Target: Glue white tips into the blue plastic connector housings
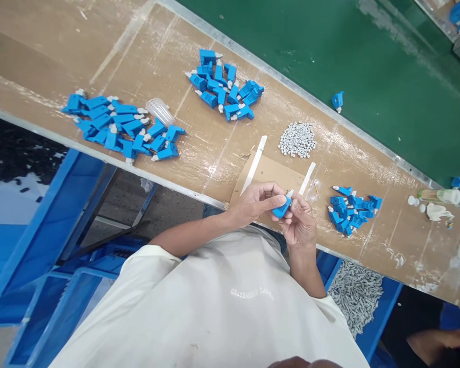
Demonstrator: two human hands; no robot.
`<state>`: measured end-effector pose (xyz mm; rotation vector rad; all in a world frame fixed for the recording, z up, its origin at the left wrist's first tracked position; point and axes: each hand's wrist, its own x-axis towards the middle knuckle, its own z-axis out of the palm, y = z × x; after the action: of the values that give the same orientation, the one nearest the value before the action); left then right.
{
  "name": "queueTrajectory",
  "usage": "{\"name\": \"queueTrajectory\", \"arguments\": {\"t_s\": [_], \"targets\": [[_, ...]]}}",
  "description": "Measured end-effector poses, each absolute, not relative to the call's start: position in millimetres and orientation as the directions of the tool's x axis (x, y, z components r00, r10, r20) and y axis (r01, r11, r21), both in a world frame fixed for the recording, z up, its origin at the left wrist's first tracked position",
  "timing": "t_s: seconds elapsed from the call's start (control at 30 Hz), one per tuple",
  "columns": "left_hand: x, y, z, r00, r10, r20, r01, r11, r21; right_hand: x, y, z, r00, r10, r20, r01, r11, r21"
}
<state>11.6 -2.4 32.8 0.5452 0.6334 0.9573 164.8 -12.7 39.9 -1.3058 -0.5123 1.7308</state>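
Between my two hands, above the bench edge, is a blue plastic part [281, 209] with a pale grey tip pointing up and away. My left hand [255, 203] has its thumb pressed on the blue body and its fingers curled behind it. From the other side, my right hand [299, 221] pinches the same part near the tip with bent fingers; whether a small piece is also in that pinch is hidden. Under and beyond the hands lies a cardboard sheet [278, 173] with white tape strips. Past it is a heap of small grey pieces [297, 139].
Similar blue parts form a left pile [118, 125], a far pile [226, 87] and a right pile [350, 209]. A clear plastic scoop-like piece [160, 111] touches the left pile. A bottle [440, 196] lies at right. Below stands a bin of grey pieces [358, 291]. Another person's arm [439, 341] shows lower right.
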Motion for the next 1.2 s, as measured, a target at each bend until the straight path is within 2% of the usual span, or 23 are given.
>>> {"name": "queueTrajectory", "arguments": {"t_s": [0.13, 0.4, 0.93, 1.2], "targets": [[14.8, -4.4, 32.7, 0.4, 0.891, -0.215, -0.573, 0.426, 0.7, 165.9, -13.5, 38.8, -0.052, 0.849, -0.525, -0.396, -0.5, -0.77], [13.7, -3.8, 43.4, 0.375, 0.918, -0.127, -0.584, 0.34, 0.737, 175.6, -9.4, 44.0, -0.221, 0.859, -0.461, -0.455, -0.509, -0.73], [18.5, -9.5, 35.8, 0.33, 0.94, -0.081, -0.54, 0.259, 0.801, 173.7, -13.2, 30.3, -0.134, 0.877, -0.461, -0.481, -0.465, -0.744], [20.6, -9.1, 39.6, 0.326, 0.943, -0.067, -0.52, 0.238, 0.82, 172.7, -9.6, 31.3, -0.148, 0.892, -0.426, -0.418, -0.447, -0.791]]}}
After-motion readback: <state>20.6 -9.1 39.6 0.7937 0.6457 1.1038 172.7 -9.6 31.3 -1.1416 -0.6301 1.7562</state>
